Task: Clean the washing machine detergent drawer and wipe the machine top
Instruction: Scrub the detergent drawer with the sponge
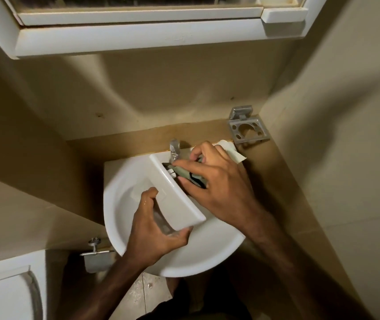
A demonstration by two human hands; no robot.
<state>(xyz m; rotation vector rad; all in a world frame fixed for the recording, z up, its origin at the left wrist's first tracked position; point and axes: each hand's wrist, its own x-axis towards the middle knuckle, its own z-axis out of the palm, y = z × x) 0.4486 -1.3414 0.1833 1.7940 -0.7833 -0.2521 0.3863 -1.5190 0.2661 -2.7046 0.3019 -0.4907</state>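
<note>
The white detergent drawer [173,192] is held tilted over a small white sink [124,188], its front panel toward me. My left hand [159,229] grips the drawer's front end, thumb on top and fingers curled under the handle recess. My right hand [214,181] reaches into the drawer's open compartments and pinches a pale green cloth [191,176] with dark markings against the inside. The chrome tap [174,150] stands just behind the drawer; whether water runs is unclear.
A metal cup-and-brush holder [247,131] is fixed on the wall at right, with a pale cloth or paper [233,153] on the ledge beside it. A mirror cabinet [138,31] hangs above. A toilet-roll holder [96,252] and white toilet tank [7,294] are lower left.
</note>
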